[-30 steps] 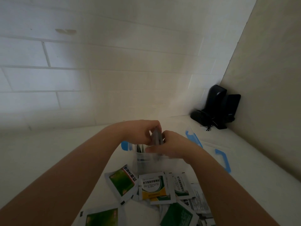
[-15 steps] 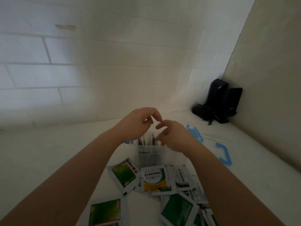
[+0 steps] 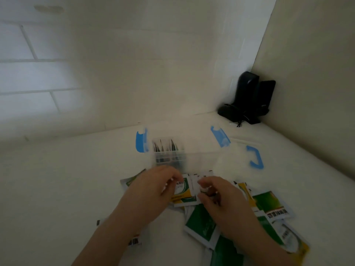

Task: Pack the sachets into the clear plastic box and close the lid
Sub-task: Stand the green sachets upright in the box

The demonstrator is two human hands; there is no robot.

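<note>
We see that both hands have come back from the clear plastic box (image 3: 184, 150) toward the person. A second ago they were together over its open top, pinching a sachet upright into it; half a second ago they hovered just above the rim, fingertips nearly touching and empty. Now the left hand (image 3: 151, 191) and the right hand (image 3: 221, 196) are down on the loose sachets (image 3: 201, 219) on the near side of the box, fingers curled onto a yellow-and-white sachet (image 3: 182, 191) that lies between them. The box, no longer covered by the hands, shows the upright sachets (image 3: 165, 146) at its left end, beyond the left hand.
</note>
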